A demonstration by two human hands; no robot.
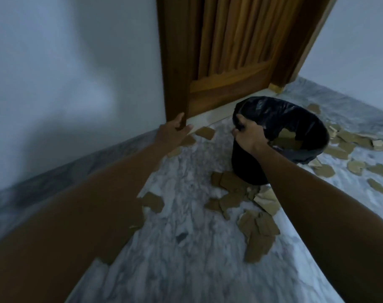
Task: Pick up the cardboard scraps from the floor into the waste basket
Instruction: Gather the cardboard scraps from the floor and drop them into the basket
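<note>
Right hand (249, 136) pinches the rim of the black bag-lined waste basket (304, 149) at frame centre, probably to steady it; left hand (175, 130), fingers spread, braces on the brown wooden door frame (175, 79); torn brown cardboard scraps (258, 228) lie around on the grey marble floor (186, 248)

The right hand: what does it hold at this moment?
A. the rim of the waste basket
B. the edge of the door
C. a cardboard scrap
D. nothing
A: the right hand grips the near rim of the black-lined waste basket.
</note>
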